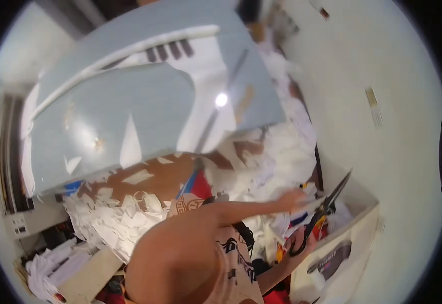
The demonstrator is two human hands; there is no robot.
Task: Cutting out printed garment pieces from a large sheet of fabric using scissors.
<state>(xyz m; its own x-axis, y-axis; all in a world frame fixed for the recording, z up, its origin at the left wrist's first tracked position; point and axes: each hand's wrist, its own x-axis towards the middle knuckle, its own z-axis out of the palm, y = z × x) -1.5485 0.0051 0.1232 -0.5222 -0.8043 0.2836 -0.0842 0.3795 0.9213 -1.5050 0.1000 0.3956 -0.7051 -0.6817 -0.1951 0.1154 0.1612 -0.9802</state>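
My right hand [302,240] grips large black-handled scissors [327,205], their blades pointing up and away to the right over an open box [365,223] of fabric scraps and coloured bits. My left arm reaches across to the right, its blurred hand [292,200] just left of the scissors beside pale material; whether it holds any of that is unclear.
A grey-blue table [79,131] carries white cut pieces [206,101] and a long rolled edge. Heaped white scraps [114,223] lie below it. Folded white cloth [49,268] sits at lower left. A white wall [393,101] bounds the right side.
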